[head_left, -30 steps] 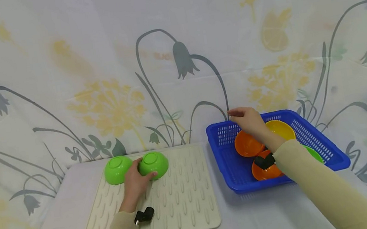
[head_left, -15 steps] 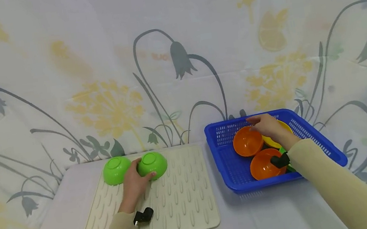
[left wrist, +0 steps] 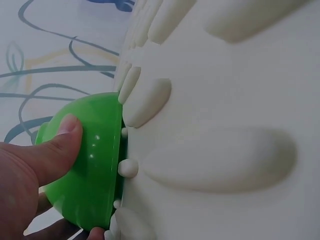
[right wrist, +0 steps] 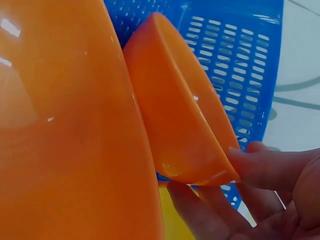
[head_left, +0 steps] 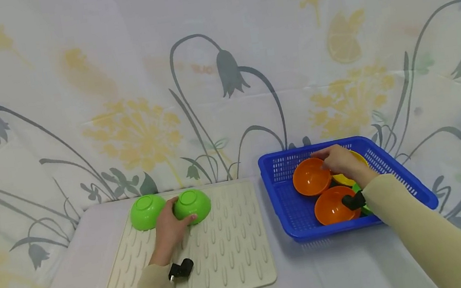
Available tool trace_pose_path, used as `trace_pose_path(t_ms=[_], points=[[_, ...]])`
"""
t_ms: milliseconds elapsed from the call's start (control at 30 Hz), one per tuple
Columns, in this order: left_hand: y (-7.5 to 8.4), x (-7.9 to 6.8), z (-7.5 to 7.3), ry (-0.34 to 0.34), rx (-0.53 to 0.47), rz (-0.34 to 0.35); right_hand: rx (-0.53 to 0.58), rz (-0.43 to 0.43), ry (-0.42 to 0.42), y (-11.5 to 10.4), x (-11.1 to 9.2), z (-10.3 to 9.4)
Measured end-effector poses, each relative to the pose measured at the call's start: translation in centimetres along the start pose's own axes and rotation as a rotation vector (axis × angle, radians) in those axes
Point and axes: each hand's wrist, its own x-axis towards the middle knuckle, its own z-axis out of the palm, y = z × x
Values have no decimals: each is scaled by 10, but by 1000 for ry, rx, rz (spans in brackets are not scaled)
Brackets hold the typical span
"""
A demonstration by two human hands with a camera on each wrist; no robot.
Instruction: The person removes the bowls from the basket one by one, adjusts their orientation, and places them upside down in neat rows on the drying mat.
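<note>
Two green bowls stand upside down on the cream ribbed mat. My left hand grips the right-hand green bowl, thumb on its side and fingers round the far side; its rim rests on the mat's ridges. The other green bowl sits just left of that hand. Over at the blue basket, my right hand pinches the rim of the rear orange bowl. In the right wrist view the thumb lies at the rim, with fingers beneath the bowl.
A second orange bowl lies in front inside the basket. Partly behind the right hand and wrist are a yellow bowl and a green bowl. A flower-printed cloth hangs behind the table.
My right hand has come down and right from above the basket's back edge, and it now pinches the rear orange bowl's rim. My left hand stays on its green bowl.
</note>
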Motion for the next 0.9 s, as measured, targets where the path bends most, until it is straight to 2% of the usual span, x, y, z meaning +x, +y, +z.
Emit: trace_pose_path(t_ms=[267,500,733,900], points=[[0,-1,2,-11,3,-4,-33,22,43,-1,-3,2],[4,-1,-3,-40,4,-51,-31,-14,53,-7,-6,-4],[6,0,-6,-41,34,-25,1,-18,43,-16,-11,-13],[6,0,-7,-57,36,-32,17,-24,34,-17,-14,-18]])
